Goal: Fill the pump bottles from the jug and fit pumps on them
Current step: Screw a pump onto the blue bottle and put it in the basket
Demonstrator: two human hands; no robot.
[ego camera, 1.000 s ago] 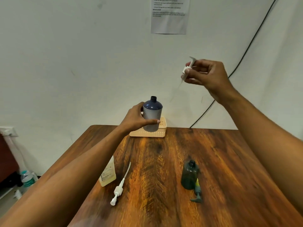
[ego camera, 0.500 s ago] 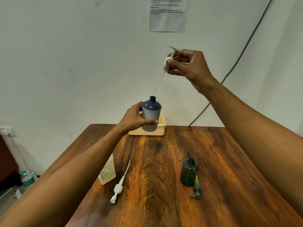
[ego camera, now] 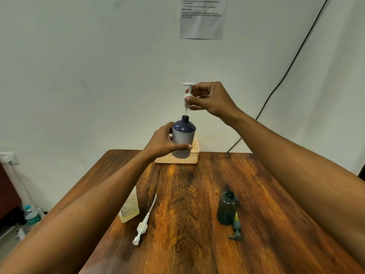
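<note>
Right above the open neck of the blue bottle (ego camera: 184,135), the right grip (ego camera: 209,99) pinches a white pump (ego camera: 188,89), its tube reaching down to the mouth. The left grip (ego camera: 161,142) is curled round that bottle, holding it upright, with the basket (ego camera: 194,156) just behind it.

We record on the wooden desk (ego camera: 197,194):
- a pale yellow bottle (ego camera: 129,208), partly behind the left forearm, with a loose white pump (ego camera: 143,226) lying just beside it
- a dark green bottle (ego camera: 227,210), upright and uncapped, with a green pump (ego camera: 236,230) lying at its base
- a cream basket (ego camera: 177,160) at the far edge

We also note:
- the left grip (ego camera: 164,142) wrapped round an upright blue bottle (ego camera: 183,139)
- the right grip (ego camera: 211,98) pinching a white pump head (ego camera: 188,89), its tube reaching the bottle's open neck
</note>
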